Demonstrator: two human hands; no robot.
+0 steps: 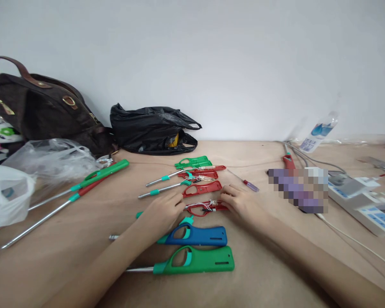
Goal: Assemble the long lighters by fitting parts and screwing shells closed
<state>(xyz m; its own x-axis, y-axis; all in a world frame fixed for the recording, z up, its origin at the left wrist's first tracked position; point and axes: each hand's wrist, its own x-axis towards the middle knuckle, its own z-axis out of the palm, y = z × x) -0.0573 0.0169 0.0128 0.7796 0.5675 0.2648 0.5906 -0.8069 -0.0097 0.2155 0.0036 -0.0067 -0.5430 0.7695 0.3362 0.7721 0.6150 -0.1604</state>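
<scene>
A red gas lighter casing (197, 209) lies opened in front of me, with white wires and a clear part inside. Around its nozzle end is my left hand (163, 209), fingers closed on it. My right hand (239, 202) grips the handle end, thumb and fingers bent together. Just beyond lie a loose red casing half (203, 188), another opened red lighter (197, 176) and a green casing half (194, 161). Nearer to me rest a blue lighter (199, 235) and a green lighter (202, 259), both whole. A teal trigger (188, 220) sits beside the blue one.
A purple-handled screwdriver (250, 185) lies to the right. Farther right are a power strip (365, 211), cables and a tilted water bottle (319, 132). At left stand a dark bag (51, 107), plastic bags (9, 192) and long lighters (104, 172). A black bag (147, 130) is by the wall.
</scene>
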